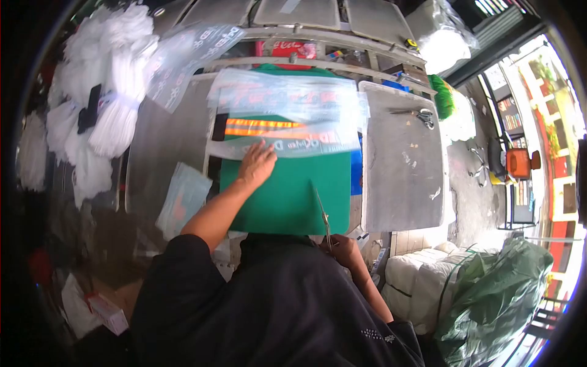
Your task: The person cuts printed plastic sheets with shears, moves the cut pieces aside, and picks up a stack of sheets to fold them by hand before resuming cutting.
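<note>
My left hand (pixel 259 164) lies on the lower edge of a translucent printed plastic strip (pixel 330 144), fingers stretched out. Beneath the strip is a green board (pixel 287 196), with an orange and yellow striped band (pixel 263 127) showing on it. More printed plastic sheets (pixel 287 95) are heaped at the far end of the board. Close to my body, my right hand (pixel 343 252) is closed around the handles of a pair of scissors (pixel 324 217), whose blades point away from me over the board.
Grey panels (pixel 403 159) flank the green board. A second pair of scissors (pixel 424 117) rests on the right panel. A stack of plastic pieces (pixel 183 199) lies at left, below hanging white bundles (pixel 113 79). White and green sacks (pixel 422 278) stand at lower right.
</note>
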Action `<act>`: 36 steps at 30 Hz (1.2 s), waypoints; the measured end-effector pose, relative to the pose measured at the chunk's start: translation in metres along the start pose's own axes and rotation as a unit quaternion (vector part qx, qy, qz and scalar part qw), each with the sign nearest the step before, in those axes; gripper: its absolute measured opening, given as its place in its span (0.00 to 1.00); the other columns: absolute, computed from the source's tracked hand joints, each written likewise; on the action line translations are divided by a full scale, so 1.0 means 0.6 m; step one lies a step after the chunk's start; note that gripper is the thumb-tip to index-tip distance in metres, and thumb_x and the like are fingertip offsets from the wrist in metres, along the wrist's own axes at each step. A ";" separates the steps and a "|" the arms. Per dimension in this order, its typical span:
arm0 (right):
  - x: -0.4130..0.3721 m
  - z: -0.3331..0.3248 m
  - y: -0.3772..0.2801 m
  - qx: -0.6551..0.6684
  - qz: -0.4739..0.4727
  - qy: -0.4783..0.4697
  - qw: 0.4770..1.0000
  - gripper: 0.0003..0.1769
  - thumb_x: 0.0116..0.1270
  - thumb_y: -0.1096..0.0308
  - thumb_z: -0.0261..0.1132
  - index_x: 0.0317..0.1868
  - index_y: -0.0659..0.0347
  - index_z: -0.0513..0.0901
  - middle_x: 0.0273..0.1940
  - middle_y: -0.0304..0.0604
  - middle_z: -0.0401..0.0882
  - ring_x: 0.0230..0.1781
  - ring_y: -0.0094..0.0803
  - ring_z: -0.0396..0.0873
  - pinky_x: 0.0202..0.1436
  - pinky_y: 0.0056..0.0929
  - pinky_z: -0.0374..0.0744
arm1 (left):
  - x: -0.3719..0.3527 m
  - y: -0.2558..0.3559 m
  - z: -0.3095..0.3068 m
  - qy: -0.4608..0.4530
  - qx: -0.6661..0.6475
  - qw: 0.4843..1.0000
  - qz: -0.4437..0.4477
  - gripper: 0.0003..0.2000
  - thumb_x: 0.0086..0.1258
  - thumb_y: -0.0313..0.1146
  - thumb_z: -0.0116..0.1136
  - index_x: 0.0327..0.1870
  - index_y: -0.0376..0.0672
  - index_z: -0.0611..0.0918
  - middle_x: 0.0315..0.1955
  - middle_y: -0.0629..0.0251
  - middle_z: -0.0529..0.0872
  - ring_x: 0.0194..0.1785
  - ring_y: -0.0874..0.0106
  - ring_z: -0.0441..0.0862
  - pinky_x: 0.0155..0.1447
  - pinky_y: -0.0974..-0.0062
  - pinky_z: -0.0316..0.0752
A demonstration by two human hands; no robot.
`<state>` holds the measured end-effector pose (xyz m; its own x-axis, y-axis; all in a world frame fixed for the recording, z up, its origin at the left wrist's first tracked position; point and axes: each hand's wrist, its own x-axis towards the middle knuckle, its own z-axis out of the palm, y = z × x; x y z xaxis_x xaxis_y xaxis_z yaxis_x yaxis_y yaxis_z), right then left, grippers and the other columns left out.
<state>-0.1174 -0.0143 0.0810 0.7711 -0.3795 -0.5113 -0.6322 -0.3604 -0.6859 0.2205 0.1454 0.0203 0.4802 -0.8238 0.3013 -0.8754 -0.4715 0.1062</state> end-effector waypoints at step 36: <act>0.048 0.106 -0.032 0.359 0.042 -0.188 0.913 0.21 0.68 0.50 0.66 0.37 0.62 0.76 0.25 0.36 0.72 0.23 0.23 0.73 0.27 0.23 0.72 | -0.174 0.163 -0.046 -0.029 -0.084 0.985 -0.147 0.33 0.68 0.45 0.53 0.71 0.38 0.62 0.71 0.51 0.63 0.75 0.55 0.57 0.76 0.55 0.53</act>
<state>-0.0784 0.0359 0.0467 0.7797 -0.0130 -0.6260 -0.5804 0.3600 -0.7304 0.0832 0.1942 0.0253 0.7128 -0.6779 0.1797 -0.6919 -0.6378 0.3384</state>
